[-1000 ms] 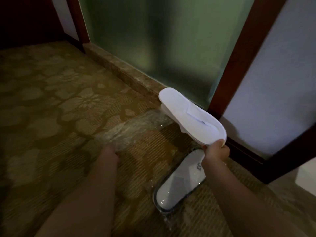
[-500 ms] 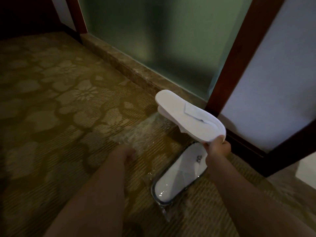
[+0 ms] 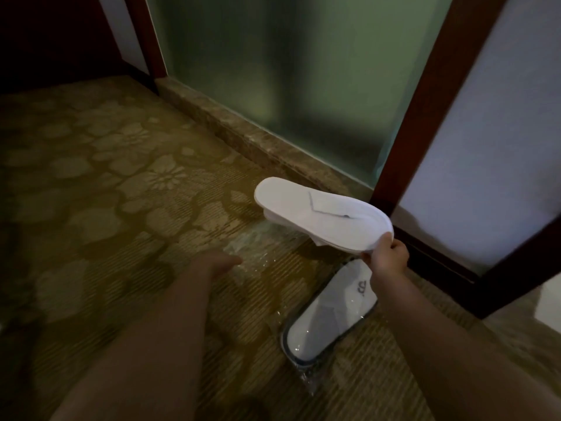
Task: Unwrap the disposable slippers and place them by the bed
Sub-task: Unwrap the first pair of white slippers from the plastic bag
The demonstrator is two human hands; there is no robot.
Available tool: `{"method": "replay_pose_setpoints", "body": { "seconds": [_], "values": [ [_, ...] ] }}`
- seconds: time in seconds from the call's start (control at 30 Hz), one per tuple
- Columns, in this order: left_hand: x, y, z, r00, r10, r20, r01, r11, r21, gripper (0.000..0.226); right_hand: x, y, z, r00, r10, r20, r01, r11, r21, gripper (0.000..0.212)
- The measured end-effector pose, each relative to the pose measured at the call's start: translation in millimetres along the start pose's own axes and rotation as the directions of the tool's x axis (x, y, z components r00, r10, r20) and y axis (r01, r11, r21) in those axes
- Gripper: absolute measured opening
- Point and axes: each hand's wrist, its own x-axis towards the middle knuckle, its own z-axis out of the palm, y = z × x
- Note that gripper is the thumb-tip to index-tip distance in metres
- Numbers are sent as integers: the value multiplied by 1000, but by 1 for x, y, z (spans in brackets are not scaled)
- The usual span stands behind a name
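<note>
Right hand pinches the near end of a flat white pair of disposable slippers between thumb and fingers and holds it in the air, its far end pointing away toward the stone threshold. Left hand reaches low and forward over the patterned carpet, fingers stretched toward a loose clear plastic wrapper; it is blurred, and I cannot tell whether it grips the wrapper or only touches it. That wrapper lies crumpled and see-through on the carpet, just beneath the raised slippers, and it appears to hold nothing. A second clear plastic bag lies on the carpet below the right wrist, and in it sits another wrapped slipper pair, white with a dark rim around the sole and a small dark logo near the end closest to the hand; the bag's loose end trails toward the viewer and glints in spots. The held pair looks thin and pressed flat, two layers stacked one on the other, with the folded upper strap lying flush on top and a faint grey crease line across it. Behind them stands a frosted glass panel on the threshold, framed at right by a dark wood post, with a pale wall panel beyond.
</note>
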Motion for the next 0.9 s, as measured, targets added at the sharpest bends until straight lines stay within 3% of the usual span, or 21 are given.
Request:
{"method": "replay_pose_setpoints", "body": {
  "seconds": [0.1, 0.23, 0.4, 0.63, 0.73, 0.83, 0.9],
  "values": [
    [-7, 0, -9, 999, 24, 27, -25, 1000, 19, 55, -6, -8, 0, 998, -65, 12, 66, 997, -37, 39],
    [-13, 13, -20, 966, 251, -67, -243, 964, 110, 21, -10, -16, -2, 988, -153, 32, 155, 982, -109, 38],
    [-28, 32, -16, 859, 511, 17, -499, 829, 253, 18, -17, -21, -3, 968, -242, 60, 250, 935, -253, 34],
    [-44, 56, 4, 743, 670, 2, -658, 729, 188, 16, -28, -23, -1, 920, -326, 218, 383, 865, -325, 33],
    [-48, 60, 14, 779, 627, 14, -616, 762, 199, 44, -32, -25, 4, 894, -339, 293, 430, 835, -343, 31],
    [-55, 58, 26, 815, 570, 103, -579, 809, 103, 77, -40, -29, 13, 867, -323, 380, 458, 816, -353, 29],
    [-59, 56, 30, 815, 568, 110, -577, 813, 76, 85, -43, -33, 18, 852, -323, 411, 471, 817, -334, 28]
  ]
}}
